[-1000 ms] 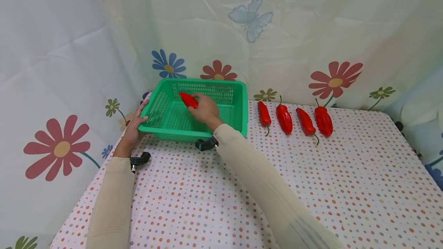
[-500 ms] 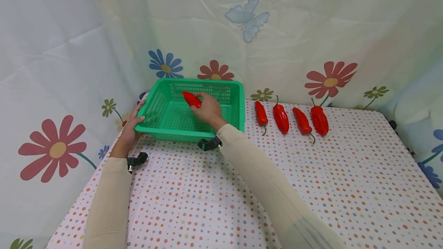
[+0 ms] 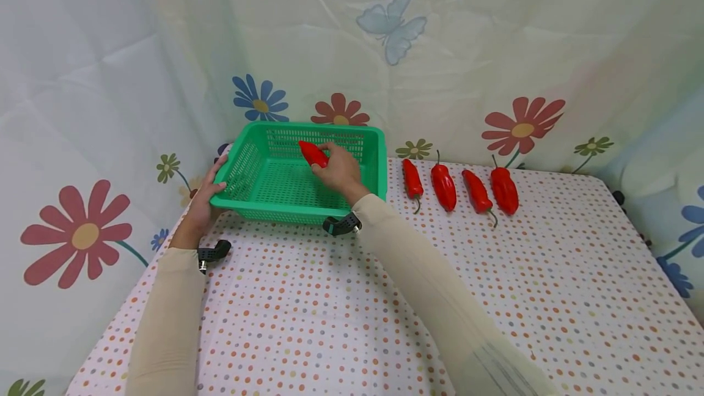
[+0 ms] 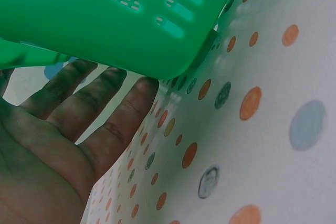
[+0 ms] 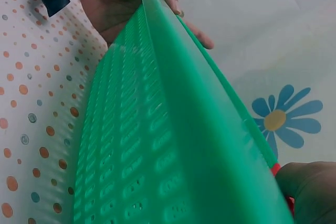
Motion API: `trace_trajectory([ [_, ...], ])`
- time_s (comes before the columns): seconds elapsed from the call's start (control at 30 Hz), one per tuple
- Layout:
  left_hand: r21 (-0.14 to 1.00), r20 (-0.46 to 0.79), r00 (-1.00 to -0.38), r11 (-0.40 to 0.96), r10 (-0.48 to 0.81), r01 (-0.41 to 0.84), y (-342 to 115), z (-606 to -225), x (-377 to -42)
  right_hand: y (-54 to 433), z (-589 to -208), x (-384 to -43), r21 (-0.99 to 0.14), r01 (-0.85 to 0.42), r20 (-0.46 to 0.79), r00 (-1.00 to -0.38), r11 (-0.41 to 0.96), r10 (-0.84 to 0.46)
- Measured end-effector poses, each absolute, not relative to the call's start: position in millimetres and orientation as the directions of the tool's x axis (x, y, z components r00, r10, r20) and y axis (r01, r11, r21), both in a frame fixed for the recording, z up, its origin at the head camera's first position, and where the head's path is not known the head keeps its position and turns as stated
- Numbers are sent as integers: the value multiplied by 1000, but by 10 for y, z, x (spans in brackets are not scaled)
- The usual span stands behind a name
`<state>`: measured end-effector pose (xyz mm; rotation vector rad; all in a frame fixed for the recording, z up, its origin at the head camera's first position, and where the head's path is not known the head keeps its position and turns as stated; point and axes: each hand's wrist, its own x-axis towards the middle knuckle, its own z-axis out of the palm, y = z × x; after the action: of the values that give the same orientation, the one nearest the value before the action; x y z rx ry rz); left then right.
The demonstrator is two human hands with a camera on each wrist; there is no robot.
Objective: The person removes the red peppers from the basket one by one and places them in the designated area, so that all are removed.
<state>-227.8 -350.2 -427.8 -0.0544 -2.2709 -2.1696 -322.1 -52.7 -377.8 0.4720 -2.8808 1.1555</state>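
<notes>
In the head view, a green plastic basket [image 3: 275, 208] with slotted walls stands at the back left of the table. Over its left rim hooks the thumb of my left hand [image 3: 202, 205], while the other fingers reach along the outside. The left wrist view shows those fingers [image 4: 118, 124] fairly straight, tips at the basket wall [image 4: 121, 51]. Inside the basket's outline, my right hand [image 3: 342, 170] grips a red pepper [image 3: 312, 153], its pointed end toward the back left. From the right wrist, the basket wall [image 5: 173, 103] hides most of that pepper.
Several red peppers lie in a row right of the basket, among them a slim one [image 3: 412, 179] nearest to it and a broad one [image 3: 504, 191] farthest away. A dotted cloth [image 3: 286, 310] covers the table. Flowered curtains [image 3: 467, 47] hang behind and at the sides.
My right hand has moved a little to the right over the basket with the pepper in its grip. The left hand stays at the basket's left rim; the head view has shifted slightly.
</notes>
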Motion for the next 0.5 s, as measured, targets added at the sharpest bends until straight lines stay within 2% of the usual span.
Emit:
trace_trajectory([
  [0.5, 999, 37, -999, 26, 31, 37, -3516, -4287, -2282, -461, -3768, -3233, -691, -254, 110, -962, 677, -249],
])
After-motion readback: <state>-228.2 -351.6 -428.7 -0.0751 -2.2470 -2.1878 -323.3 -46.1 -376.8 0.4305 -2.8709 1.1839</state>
